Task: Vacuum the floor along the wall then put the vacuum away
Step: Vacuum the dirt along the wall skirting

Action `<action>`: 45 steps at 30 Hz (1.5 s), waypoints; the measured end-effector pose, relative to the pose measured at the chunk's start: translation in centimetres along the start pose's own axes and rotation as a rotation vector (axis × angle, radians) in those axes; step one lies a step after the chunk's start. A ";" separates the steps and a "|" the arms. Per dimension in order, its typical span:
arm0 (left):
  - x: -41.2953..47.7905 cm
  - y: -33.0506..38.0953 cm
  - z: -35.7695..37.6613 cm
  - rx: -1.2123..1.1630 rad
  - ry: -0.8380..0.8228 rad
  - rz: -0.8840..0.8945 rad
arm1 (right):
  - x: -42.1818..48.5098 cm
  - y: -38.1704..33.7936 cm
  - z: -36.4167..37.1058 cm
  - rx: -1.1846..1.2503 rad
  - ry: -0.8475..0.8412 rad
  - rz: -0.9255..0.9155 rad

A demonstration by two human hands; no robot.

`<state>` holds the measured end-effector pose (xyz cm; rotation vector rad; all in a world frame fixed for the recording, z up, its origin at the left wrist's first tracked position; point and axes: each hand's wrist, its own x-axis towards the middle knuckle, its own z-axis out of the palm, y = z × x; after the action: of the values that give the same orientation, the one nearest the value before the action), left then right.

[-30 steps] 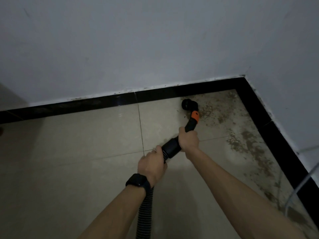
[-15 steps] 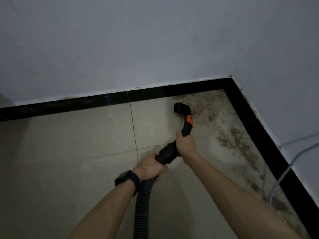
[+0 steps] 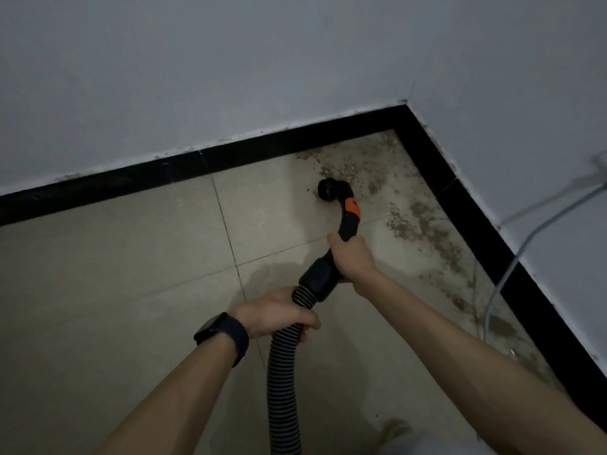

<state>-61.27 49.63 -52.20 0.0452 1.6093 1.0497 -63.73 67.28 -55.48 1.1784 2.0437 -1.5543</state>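
Black curved vacuum nozzle with orange collar [image 3: 341, 205] points away toward floor's far right corner, mouth at dirt patch [image 3: 420, 221] edge. Right hand [image 3: 351, 257] grips its handle; left hand [image 3: 279, 311] grips ribbed black hose [image 3: 284, 382] behind.

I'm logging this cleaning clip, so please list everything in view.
white painted walls: two, white, meeting at the far corner
glossy black baseboard: one, black, along both walls
beige floor tiles: several, beige, underfoot
brown dirt patch: one, brown, floor by the corner
black curved vacuum nozzle with orange band: one, black and orange, tip at the dirt's edge
ribbed black vacuum hose: one, black, nozzle to bottom edge
thin pale cable: one, whitish, right wall
black wristwatch: one, black, left wrist
left hand: one, gripping the hose
right hand: one, gripping the nozzle
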 end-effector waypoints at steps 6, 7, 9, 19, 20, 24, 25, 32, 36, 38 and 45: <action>-0.3 -0.1 -1.7 0.010 0.176 -0.001 | 0.1 -2.9 2.1 -0.018 -0.038 -0.057; -0.5 0.1 -2.9 0.050 0.244 -0.001 | 0.1 -3.7 3.1 0.036 -0.047 -0.042; -1.3 0.5 -5.8 0.183 0.394 -0.008 | 0.1 -4.9 5.2 0.191 -0.058 0.012; -3.2 -0.3 -7.4 0.818 0.698 0.044 | 0.0 -6.1 9.6 0.423 -0.118 0.070; -2.7 -0.4 -6.8 0.794 0.677 0.037 | 0.3 -6.0 9.0 0.446 -0.125 0.072; -1.4 -1.1 -4.4 0.711 0.567 0.140 | 1.6 -4.8 5.5 0.604 -0.100 0.077; -1.3 -1.3 -3.9 0.692 0.533 0.166 | 1.6 -4.5 4.7 0.607 -0.086 0.067; -1.4 -0.3 -2.3 0.748 0.303 0.154 | 0.8 0.0 0.4 0.529 -0.009 0.124; -1.0 1.1 -0.4 0.741 0.181 0.103 | 0.2 0.8 -2.1 0.467 0.027 0.123; -1.0 1.6 0.2 0.710 0.123 0.079 | -0.1 0.2 -2.9 0.409 0.009 0.126; -2.1 0.3 -1.1 0.545 0.095 0.030 | -0.5 -2.0 -0.9 0.237 -0.034 0.107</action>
<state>-61.56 48.05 -50.46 0.3903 1.9459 0.6163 -64.75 67.77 -53.54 1.3110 1.7813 -1.7876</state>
